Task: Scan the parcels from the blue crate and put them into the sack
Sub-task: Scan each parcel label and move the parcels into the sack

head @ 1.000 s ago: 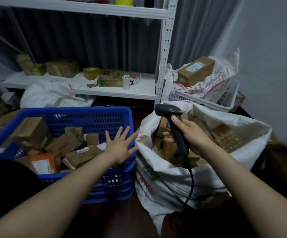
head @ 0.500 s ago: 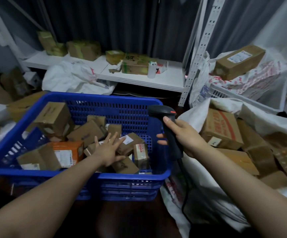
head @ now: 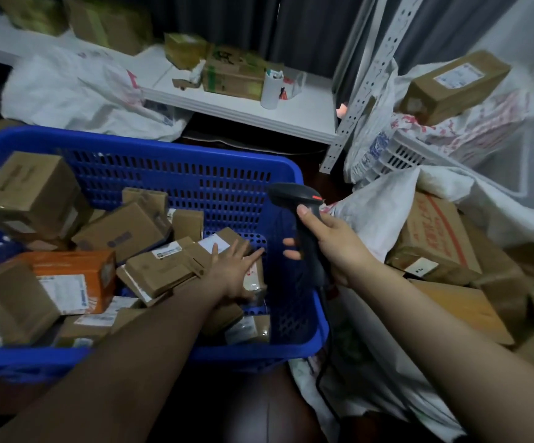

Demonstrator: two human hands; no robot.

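Since the earlier frame, my left hand [head: 232, 271] has reached further toward the right end of the crate [head: 195, 153]. It now lies palm down on a small parcel [head: 255, 278] by the right wall. Its fingers [head: 249, 258] are straight and spread apart and lie across the parcel's top. No finger curls round it.

The parcels [head: 150, 266] are still in the crate, piled loosely and tilted against one another. Most are brown cardboard with white labels. One orange box [head: 70, 276] lies in the left half.

My right hand [head: 334, 246] is clamped round the grip of the scanner [head: 304, 225]. The thumb rests high on the back of the grip. The scanner head is over the crate's right rim and faces the crate. Its cable [head: 323, 362] hangs down between crate and sack.

The sack [head: 376, 212] stands just beside the crate on the right, mouth open, with several boxes inside. The uppermost is a large box [head: 432, 238] with red print.

Behind the crate is a white shelf [head: 243, 107] carrying boxes and a white cup [head: 272, 89]. A white basket [head: 396, 155] stands behind the sack, with a labelled box [head: 454, 84] on its contents.
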